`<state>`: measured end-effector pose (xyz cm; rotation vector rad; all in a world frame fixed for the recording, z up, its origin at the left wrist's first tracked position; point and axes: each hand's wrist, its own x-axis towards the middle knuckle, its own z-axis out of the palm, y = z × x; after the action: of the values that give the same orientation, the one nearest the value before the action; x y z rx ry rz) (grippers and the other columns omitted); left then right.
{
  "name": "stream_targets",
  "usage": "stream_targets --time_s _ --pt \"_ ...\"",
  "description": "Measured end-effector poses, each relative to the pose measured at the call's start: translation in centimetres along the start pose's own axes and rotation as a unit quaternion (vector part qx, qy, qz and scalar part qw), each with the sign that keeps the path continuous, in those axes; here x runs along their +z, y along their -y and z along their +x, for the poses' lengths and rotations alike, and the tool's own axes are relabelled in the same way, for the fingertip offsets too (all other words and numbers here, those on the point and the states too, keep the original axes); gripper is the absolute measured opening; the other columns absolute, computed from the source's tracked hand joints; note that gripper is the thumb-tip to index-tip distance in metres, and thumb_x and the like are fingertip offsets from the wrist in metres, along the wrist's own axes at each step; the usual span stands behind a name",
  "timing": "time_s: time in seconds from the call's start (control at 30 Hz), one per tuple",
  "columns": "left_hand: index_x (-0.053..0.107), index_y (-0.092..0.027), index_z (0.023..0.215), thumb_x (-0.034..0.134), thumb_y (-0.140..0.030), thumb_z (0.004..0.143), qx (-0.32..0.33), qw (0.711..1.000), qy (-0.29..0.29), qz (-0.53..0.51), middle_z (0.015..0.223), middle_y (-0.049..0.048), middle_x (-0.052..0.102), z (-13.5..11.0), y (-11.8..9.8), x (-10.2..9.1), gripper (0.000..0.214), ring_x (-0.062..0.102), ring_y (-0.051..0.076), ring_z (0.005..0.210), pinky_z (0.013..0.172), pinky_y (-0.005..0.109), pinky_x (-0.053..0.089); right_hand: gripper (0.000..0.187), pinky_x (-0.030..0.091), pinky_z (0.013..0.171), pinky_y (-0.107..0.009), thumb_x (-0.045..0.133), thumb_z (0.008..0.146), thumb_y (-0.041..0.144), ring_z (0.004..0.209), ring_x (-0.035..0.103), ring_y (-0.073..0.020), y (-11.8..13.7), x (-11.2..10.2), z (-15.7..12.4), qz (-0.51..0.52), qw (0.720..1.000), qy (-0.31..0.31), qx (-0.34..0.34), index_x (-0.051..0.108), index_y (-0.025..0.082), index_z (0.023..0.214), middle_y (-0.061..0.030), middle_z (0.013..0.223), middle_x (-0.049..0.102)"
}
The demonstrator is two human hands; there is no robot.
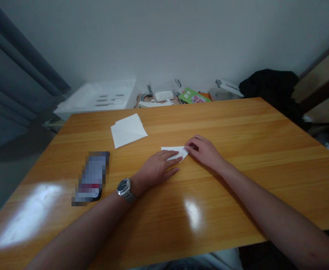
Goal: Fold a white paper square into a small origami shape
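A small folded piece of white paper [170,149] lies on the wooden table, roughly triangular in outline. My left hand [157,168], with a metal watch [125,189] on its wrist, rests flat across the paper with the fingers stretched out. At the paper's right end, my right hand [203,150] pinches the corner between thumb and fingers. Part of the paper is hidden under my left fingers. Farther back and to the left lie several white paper sheets [128,131], loosely stacked.
A phone [92,178] with a blurred-out screen lies left of my left hand. Beyond the table's [237,123] far edge are a white plastic tray [110,95], a green booklet [194,96] and a dark cloth heap [268,84]. A grey curtain [12,67] hangs at the left.
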<state>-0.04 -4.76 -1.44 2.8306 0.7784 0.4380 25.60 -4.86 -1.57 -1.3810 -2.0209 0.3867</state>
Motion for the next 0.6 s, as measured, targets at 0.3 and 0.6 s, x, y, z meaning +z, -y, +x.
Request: stream_targets --time_s 0.3,0.6 --pt "0.061 -0.024 0.141 0.050 -0.043 0.103 0.002 1.000 0.005 0.006 0.146 0.0100 0.058 0.1 -0.3 -0.2 0.043 0.058 0.027 0.130 0.112 0.045 0.049 0.006 0.053 0.077 -0.034 0.068 0.091 0.025 0.082 0.064 -0.0192 -0.3 -0.7 -0.2 0.027 0.999 0.016 0.020 0.071 0.020 0.094 -0.0060 0.095 0.065" --pt "0.062 -0.026 0.139 0.050 -0.043 0.104 0.005 1.000 0.002 -0.013 0.149 0.0072 0.057 -0.1 0.1 -0.3 0.041 0.058 0.024 0.133 0.112 0.041 0.049 0.005 0.051 0.076 -0.033 0.071 0.090 0.023 0.081 0.062 -0.0188 -0.1 0.3 0.0 0.008 0.999 -0.005 0.035 0.068 0.019 0.089 -0.0055 0.094 0.062"
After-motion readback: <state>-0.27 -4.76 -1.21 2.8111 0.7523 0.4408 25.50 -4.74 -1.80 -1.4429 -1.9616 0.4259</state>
